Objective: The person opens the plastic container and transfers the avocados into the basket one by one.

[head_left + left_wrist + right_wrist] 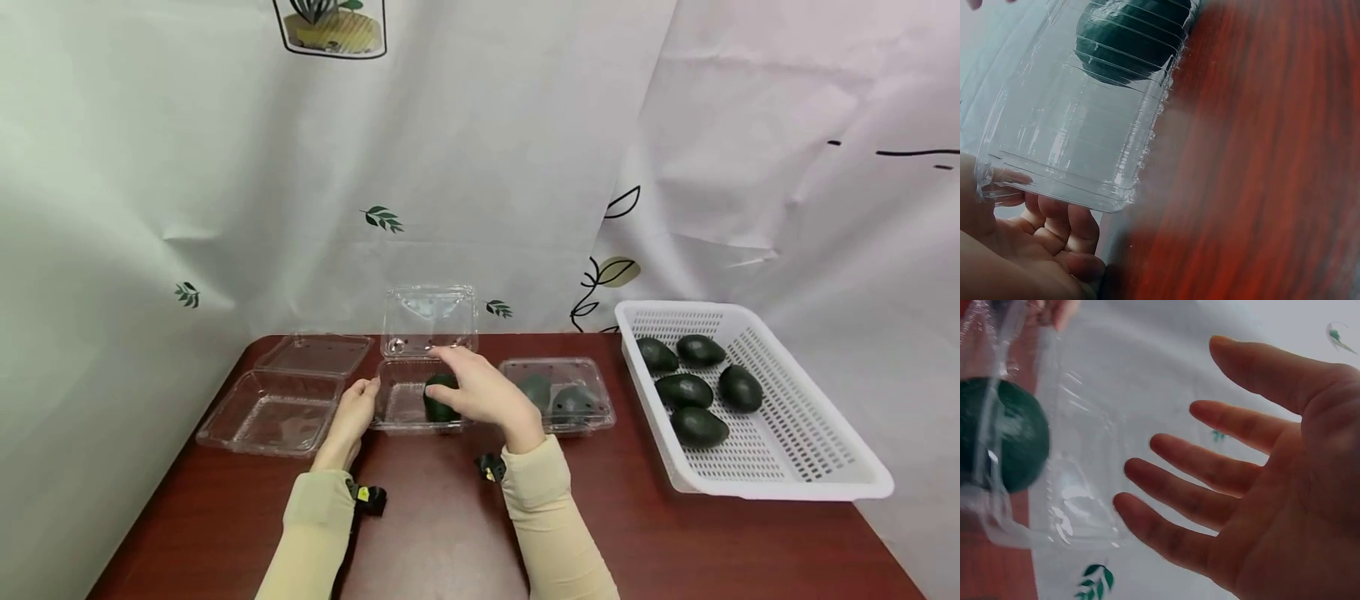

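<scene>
Avocado (439, 400): seated in clear container (401, 402), just below centre of head view; lid (430, 321) raised behind. My left fingers (1082, 228): curled, pinching container's end, lower left of left wrist view. My right fingers (1182, 492): extended, spread wide, holding nothing, apart from avocado. On desk (427, 533): closed container (555, 367) with avocados, right of centre; second open container (281, 417), left; white basket (791, 489) with five avocados, far right.
</scene>
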The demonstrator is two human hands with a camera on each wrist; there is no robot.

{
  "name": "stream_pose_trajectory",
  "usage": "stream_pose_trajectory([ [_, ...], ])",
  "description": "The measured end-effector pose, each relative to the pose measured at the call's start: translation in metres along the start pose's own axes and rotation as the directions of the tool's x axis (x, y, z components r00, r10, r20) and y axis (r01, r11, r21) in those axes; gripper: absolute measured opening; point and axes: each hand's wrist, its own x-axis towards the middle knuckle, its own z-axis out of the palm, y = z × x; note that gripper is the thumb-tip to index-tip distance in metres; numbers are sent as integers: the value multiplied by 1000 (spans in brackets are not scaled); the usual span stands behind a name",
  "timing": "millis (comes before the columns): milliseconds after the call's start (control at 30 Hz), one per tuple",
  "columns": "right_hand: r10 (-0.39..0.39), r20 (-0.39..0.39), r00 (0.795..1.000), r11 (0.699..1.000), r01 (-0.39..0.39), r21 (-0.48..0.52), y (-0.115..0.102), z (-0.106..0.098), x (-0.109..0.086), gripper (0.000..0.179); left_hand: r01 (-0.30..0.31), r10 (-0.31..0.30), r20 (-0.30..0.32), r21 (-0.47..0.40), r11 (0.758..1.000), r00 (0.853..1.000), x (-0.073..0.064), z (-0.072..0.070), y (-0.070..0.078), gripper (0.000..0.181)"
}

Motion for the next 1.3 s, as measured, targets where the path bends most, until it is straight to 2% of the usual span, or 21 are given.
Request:
stream_pose_trajectory([
  [167, 19, -23, 1000, 999, -20, -35, -1, 16, 8, 55, -1, 1, 1, -7, 1000, 1000, 0, 0, -1, 35],
  [333, 92, -71, 993, 990, -99, -105, 4, 31, 17, 60, -6, 6, -11, -13, 1000, 1000, -1, -1, -1, 35],
  [733, 270, -156, 950, 928, -300, -220, 5, 54, 25, 68, 6, -6, -2, -14, 1000, 1000, -3, -1, 1, 35],
  [867, 264, -164, 950, 913, -301, -274, 6, 61, 26, 58, 0, 0, -7, -17, 1000, 1000, -3, -1, 1, 35],
  [1000, 246, -153, 957, 917, -281, -283, 9, 69, 28, 51, -4, 4, -7, -23, 1000, 1000, -3, 0, 1, 35],
  [1167, 257, -109, 960, 925, -277, -259, 12, 79, 29, 55, 18, -18, -10, 1, 1000, 1000, -4, 0, -2, 35],
  [1300, 280, -110, 954, 930, -297, -217, 13, 83, 33, 62, 3, -3, -15, -5, 1000, 1000, -4, 0, -2, 36],
])
